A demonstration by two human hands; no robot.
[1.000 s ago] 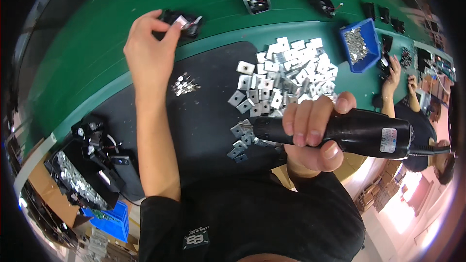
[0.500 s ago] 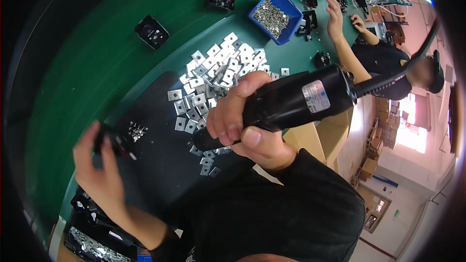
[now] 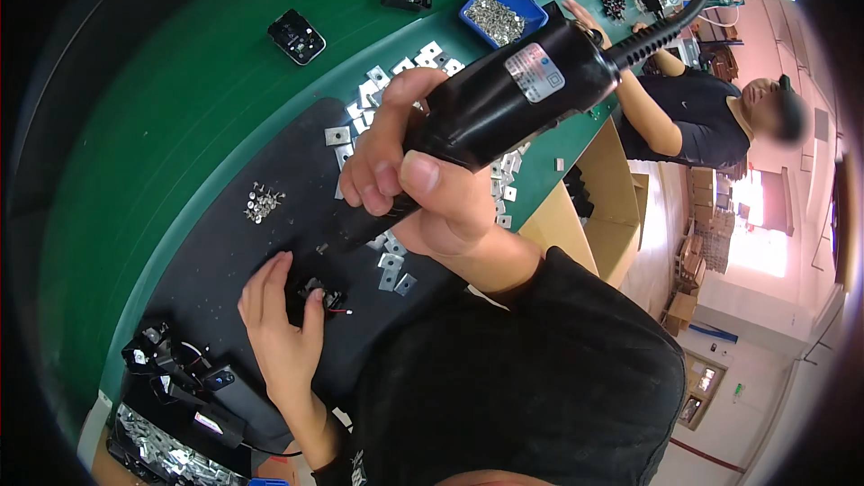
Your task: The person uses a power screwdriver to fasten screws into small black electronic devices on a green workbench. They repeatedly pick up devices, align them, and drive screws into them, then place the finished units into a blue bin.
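My right hand (image 3: 441, 193) is wrapped round a black electric screwdriver (image 3: 486, 99), its cord running up to the right. The tool slants down to the left, and a small screw (image 3: 321, 250) shows at its tip. Just below the tip, my left hand (image 3: 283, 328) grips a small black plastic housing (image 3: 317, 295) between thumb and fingers, low over the black mat (image 3: 207, 261). A thin wire with a white end sticks out of the housing. Loose screws (image 3: 264, 204) lie in a pile beyond my left hand. Square metal plates (image 3: 391, 272) with holes spread under and behind the screwdriver.
A blue bin (image 3: 533, 11) of small metal parts stands at the back. Black housings (image 3: 297, 36) sit on the green belt (image 3: 180, 81). Black parts (image 3: 166, 351) crowd the lower left. On the right are an open cardboard box (image 3: 621, 207) and a co-worker's arm (image 3: 652, 121).
My left hand has brought the black housing rightward and down to the mat below the screwdriver. The screwdriver has shifted left and up, its tip now nearer the housing. My view has shifted slightly.
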